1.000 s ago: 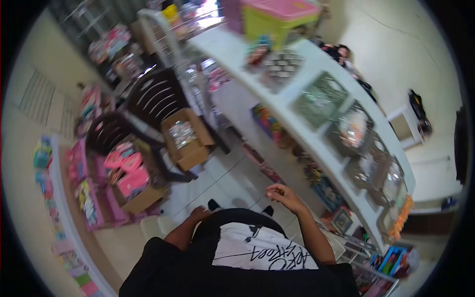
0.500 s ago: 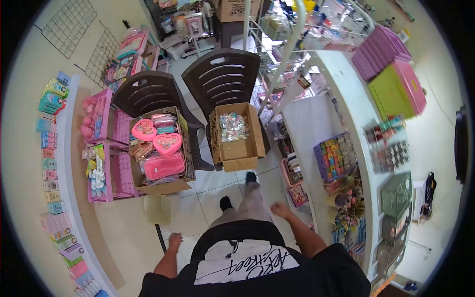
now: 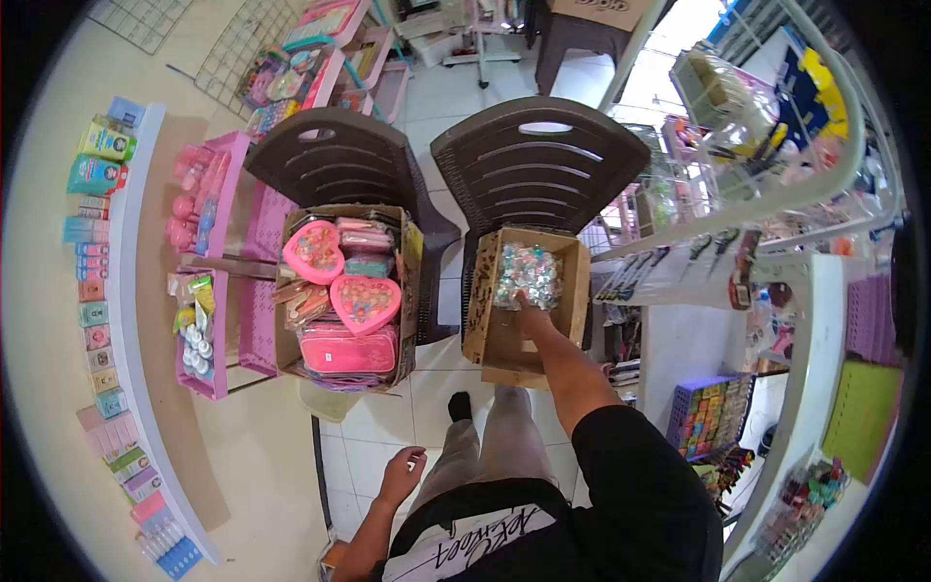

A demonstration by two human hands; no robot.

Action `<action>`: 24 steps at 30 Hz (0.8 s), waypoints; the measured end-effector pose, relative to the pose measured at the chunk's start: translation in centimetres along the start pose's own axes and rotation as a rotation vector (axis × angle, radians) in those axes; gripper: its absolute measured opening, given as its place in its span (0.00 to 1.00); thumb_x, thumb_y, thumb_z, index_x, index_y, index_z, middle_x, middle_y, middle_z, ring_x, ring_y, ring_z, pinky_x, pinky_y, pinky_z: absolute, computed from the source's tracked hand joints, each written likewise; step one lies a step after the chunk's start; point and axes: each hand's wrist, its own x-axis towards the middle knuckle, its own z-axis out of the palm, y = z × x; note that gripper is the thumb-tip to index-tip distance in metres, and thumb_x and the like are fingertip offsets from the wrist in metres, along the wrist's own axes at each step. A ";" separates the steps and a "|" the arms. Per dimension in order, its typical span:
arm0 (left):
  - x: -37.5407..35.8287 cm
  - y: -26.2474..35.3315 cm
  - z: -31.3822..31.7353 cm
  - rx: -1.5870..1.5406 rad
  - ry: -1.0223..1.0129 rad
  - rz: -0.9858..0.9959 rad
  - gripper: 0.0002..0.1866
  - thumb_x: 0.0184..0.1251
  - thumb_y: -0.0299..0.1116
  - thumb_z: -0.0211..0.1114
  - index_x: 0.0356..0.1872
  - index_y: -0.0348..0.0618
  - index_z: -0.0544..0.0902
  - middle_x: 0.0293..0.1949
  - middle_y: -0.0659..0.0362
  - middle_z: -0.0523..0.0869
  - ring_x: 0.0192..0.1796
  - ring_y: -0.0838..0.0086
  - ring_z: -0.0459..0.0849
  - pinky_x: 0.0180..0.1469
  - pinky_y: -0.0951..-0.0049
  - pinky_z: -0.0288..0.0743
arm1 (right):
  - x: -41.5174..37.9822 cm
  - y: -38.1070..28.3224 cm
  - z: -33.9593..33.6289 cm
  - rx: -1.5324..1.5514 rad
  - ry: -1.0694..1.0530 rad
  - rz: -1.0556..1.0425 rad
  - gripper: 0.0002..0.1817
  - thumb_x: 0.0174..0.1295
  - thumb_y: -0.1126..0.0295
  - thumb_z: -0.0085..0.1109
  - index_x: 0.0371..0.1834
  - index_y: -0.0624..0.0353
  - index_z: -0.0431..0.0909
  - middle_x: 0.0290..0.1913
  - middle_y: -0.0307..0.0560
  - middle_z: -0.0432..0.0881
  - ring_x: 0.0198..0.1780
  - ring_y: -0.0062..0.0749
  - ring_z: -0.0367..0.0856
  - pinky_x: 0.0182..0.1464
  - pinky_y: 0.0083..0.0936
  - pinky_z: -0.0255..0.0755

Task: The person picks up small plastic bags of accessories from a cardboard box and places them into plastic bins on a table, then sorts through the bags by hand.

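My right hand (image 3: 529,312) reaches into an open cardboard box (image 3: 504,361) on the right brown chair (image 3: 539,155). Its fingers touch the near part of a heap of small shiny packets (image 3: 527,272); whether they grip any is too small to tell. Low beside my left leg hangs my left hand (image 3: 403,472), empty, with its fingers loosely apart. On the left brown chair (image 3: 335,145), a fuller box (image 3: 412,291) holds pink heart-shaped cases (image 3: 366,304) and a pink rectangular case (image 3: 349,349).
Pink shelves (image 3: 247,320) and a white ledge (image 3: 131,291) with small boxes line the left. A white wire rack (image 3: 776,204) and a white shelf unit (image 3: 669,339) stand at the right. Below the left chair is a pale bin (image 3: 328,400).
The view has moved closer to the chairs. My right hand has gone from beside my body into the right box. My left hand stays low, now nearer my leg.
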 end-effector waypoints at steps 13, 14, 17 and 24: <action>6.2 9.9 0.5 -0.053 -0.022 0.354 0.13 0.69 0.33 0.65 0.50 0.38 0.83 0.44 0.50 0.86 0.46 0.61 0.86 0.47 0.65 0.79 | -10.4 -1.3 4.9 0.507 0.740 -0.277 0.31 0.67 0.57 0.58 0.66 0.70 0.69 0.70 0.68 0.65 0.65 0.61 0.73 0.64 0.46 0.73; 7.6 11.4 0.7 -0.096 -0.002 0.365 0.14 0.69 0.33 0.65 0.51 0.38 0.82 0.46 0.50 0.85 0.48 0.61 0.85 0.48 0.65 0.79 | -12.6 -1.8 4.3 0.557 0.755 -0.269 0.30 0.68 0.56 0.58 0.64 0.70 0.71 0.67 0.69 0.69 0.61 0.58 0.77 0.61 0.43 0.74; 10.7 16.1 1.7 -0.259 0.142 0.420 0.17 0.70 0.33 0.66 0.55 0.38 0.81 0.50 0.50 0.84 0.52 0.62 0.83 0.50 0.65 0.78 | -18.7 -2.6 2.7 0.784 0.545 -0.363 0.28 0.69 0.55 0.59 0.62 0.67 0.74 0.65 0.63 0.73 0.57 0.52 0.80 0.58 0.39 0.75; 14.6 15.1 2.1 -0.470 -0.342 0.318 0.17 0.71 0.36 0.67 0.55 0.39 0.81 0.46 0.59 0.87 0.44 0.77 0.84 0.45 0.76 0.76 | -19.7 -3.7 -0.2 1.105 0.146 -0.743 0.22 0.73 0.57 0.58 0.61 0.62 0.78 0.60 0.48 0.78 0.56 0.33 0.81 0.53 0.28 0.77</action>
